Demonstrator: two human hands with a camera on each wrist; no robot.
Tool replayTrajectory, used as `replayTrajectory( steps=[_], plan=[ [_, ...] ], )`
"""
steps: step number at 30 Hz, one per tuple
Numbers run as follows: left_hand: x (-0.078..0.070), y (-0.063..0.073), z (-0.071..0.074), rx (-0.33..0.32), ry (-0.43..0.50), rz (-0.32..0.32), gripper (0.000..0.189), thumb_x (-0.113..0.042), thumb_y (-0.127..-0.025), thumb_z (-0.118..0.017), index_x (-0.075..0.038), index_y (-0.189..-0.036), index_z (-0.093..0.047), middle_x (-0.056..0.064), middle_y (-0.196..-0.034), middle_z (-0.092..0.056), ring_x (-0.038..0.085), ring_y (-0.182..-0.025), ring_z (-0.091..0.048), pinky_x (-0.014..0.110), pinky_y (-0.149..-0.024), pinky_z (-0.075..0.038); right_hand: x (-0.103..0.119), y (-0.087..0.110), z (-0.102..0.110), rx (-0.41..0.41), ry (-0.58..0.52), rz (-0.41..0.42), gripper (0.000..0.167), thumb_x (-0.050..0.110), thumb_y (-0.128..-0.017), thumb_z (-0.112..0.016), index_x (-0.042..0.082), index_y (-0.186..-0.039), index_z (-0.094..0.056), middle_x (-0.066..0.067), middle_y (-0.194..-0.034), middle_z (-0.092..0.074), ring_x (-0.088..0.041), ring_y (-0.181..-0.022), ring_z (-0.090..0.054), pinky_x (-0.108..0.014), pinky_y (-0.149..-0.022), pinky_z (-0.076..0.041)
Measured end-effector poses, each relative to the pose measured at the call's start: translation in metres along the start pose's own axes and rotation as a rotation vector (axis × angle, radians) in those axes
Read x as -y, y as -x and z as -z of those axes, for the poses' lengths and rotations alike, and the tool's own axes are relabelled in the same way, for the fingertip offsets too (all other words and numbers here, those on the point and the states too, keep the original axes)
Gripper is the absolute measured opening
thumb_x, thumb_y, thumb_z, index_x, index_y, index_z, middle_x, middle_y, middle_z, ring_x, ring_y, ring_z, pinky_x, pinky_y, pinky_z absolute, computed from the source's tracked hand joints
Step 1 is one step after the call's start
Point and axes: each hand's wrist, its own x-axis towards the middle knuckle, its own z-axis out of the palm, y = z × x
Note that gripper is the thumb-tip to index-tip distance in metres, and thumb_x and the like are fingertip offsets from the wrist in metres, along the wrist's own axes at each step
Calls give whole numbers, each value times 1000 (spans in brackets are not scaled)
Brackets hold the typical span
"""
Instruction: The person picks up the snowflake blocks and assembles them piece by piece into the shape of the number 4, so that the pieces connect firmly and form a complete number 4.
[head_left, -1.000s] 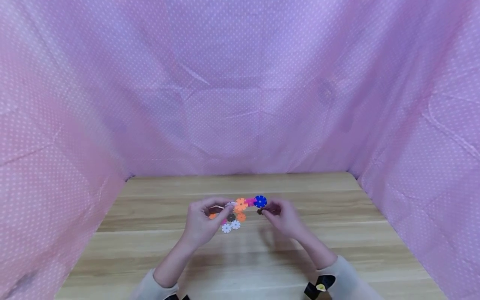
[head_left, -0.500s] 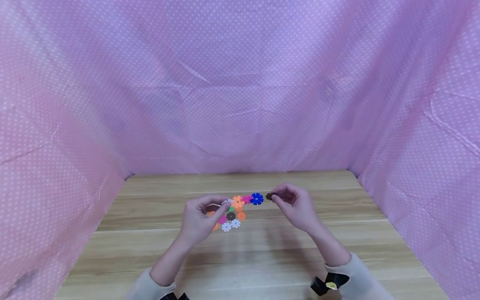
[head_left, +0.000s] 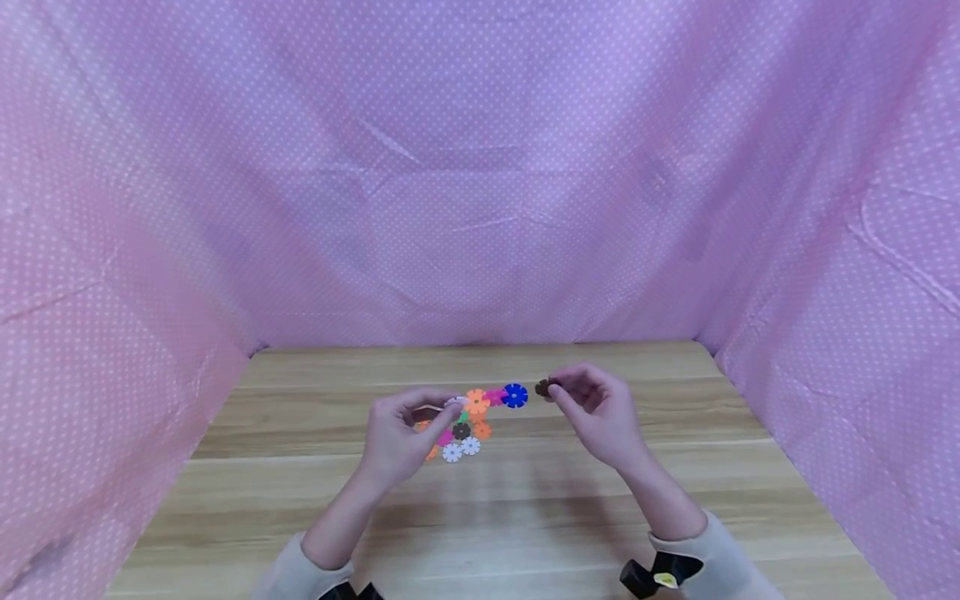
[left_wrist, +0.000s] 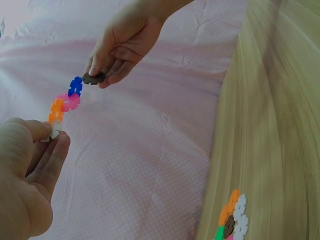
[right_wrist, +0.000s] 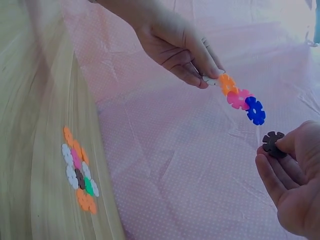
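My left hand (head_left: 405,437) pinches a white notched plastic disc (right_wrist: 212,81) at the near end of a short chain. Joined on from it are an orange disc (head_left: 476,402), a pink disc (right_wrist: 239,99) and a blue disc (head_left: 514,395) at the far end. Between thumb and fingers my right hand (head_left: 600,417) pinches a dark brown notched disc (right_wrist: 273,144). That brown disc is near the blue one, with a small gap between them in the head and right wrist views. Both hands are raised above the table.
Several loose notched discs lie in a cluster on the wooden table (head_left: 465,533), among them a brown disc (head_left: 461,431), a white disc (head_left: 452,453) and a green disc (right_wrist: 88,186). A pink dotted cloth (head_left: 480,250) encloses the table's back and sides.
My right hand has moved up and to the right with the brown disc, which now stands beside the blue disc's outer side. The chain in my left hand has shifted slightly up and left.
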Motion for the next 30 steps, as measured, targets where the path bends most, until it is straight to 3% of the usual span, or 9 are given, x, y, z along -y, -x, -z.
replayTrajectory(
  steps=[12, 30],
  plan=[
    [0, -2, 0, 3, 11, 21, 13, 4, -89, -83, -2, -100, -81, 14, -96, -82, 4, -87, -76, 26, -81, -69, 0, 1, -6, -1, -80, 39, 19, -22, -90, -67, -19, -108, -63, 8, -98, -78, -6, -88, -78, -23, -81, -68],
    [3, -3, -2, 22, 28, -11, 12, 4, -89, -82, -3, -99, -81, 13, -95, -82, 6, -87, -76, 29, -78, -69, -1, 1, -9, 32, -36, 36, 17, -20, -91, -69, -14, -106, -66, 10, -98, -77, -5, -89, -77, -22, -80, -67]
  ],
)
